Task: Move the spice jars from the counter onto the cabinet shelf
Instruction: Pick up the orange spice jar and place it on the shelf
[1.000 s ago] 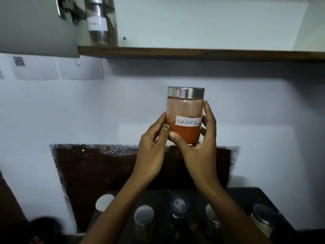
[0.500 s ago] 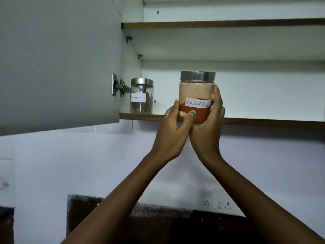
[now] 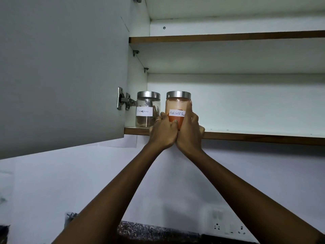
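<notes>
Since half a second ago the red chilli powder jar has gone from the shelf's edge onto the lower cabinet shelf, just beside the cinnamon jar (placing nearly done), left hand and right hand both still clasped round it.

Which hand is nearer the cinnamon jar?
Left. The left hand grips the red chilli powder jar right beside the cinnamon jar; the right hand holds its far side.
</notes>
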A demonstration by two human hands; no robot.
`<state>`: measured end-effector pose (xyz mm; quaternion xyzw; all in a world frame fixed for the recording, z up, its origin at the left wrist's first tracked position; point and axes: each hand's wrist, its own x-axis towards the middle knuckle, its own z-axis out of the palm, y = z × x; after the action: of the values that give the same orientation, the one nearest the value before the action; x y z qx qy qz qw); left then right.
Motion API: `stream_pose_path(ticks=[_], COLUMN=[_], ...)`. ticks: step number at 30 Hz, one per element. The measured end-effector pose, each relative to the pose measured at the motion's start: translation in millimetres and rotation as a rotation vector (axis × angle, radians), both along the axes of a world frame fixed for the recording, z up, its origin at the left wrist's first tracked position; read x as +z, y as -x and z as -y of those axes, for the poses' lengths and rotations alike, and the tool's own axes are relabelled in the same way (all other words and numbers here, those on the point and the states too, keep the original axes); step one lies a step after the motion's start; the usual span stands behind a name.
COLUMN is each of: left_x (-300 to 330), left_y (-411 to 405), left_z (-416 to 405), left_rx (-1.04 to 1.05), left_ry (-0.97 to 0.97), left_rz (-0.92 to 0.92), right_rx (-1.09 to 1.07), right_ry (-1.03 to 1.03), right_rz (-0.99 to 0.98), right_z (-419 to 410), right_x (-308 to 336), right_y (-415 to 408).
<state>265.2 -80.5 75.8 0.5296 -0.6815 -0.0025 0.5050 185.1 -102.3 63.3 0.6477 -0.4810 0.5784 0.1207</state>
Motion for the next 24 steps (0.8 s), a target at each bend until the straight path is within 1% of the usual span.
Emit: stream_pose_path(ticks=[3,7,11,20,22,24], left_x=[-3,-9,-10,-20,-28,-38], left_y=[1,3,2,1,2,3], left_z=[3,7,7,3,1,-2], left_rx=[0.081,0.129,0.134,0.133,0.12,0.122], left_ry=[0.052,0.101,0.107,0.154,0.157,0.156], left_rz=[0.029,0.041,0.045,0.044,0.055,0.08], right_rx=[-0.063,-0.107,-0.147,-0.128,-0.137,-0.133], right_ry=[-0.004,-0.025,-0.027,-0.079,-0.062,0.008], right_rz=[0.012,0.036,0.031,0.009,-0.03,-0.113], right_z=[5,10,11,5,2,-2], right_x=[-1,-2,-2,-8,-15,-25], right_y=[-5,-7,-7,-4,1,8])
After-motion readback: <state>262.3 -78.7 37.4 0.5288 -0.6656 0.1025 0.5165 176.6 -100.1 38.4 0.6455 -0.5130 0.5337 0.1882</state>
